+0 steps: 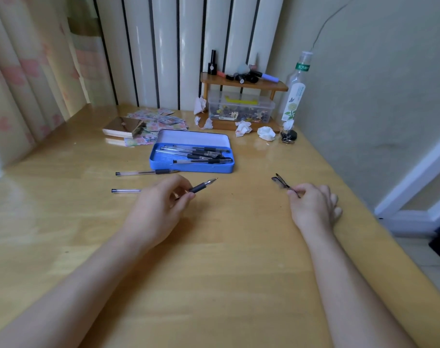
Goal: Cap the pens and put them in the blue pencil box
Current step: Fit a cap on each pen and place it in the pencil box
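My left hand (161,204) grips an uncapped pen (201,187) by its black grip, tip pointing right and away. Its clear barrel end (126,190) sticks out to the left of the hand. My right hand (314,204) pinches a pen cap (280,182), blurred, at the fingertips, apart from the pen tip. The blue pencil box (161,165) lies open beyond my hands, its lid (188,138) raised at the back, with several capped pens (199,153) inside. Another uncapped pen (146,172) rests on the wooden table just left of the box's front.
Crumpled tissues (266,133), a clear bottle (294,96), a small wooden shelf (244,82) over a plastic container (241,109), stickers (158,119) and a gold compact (123,129) crowd the table's far side. A wall runs along the right; the table's right edge (389,227) drops to the floor.
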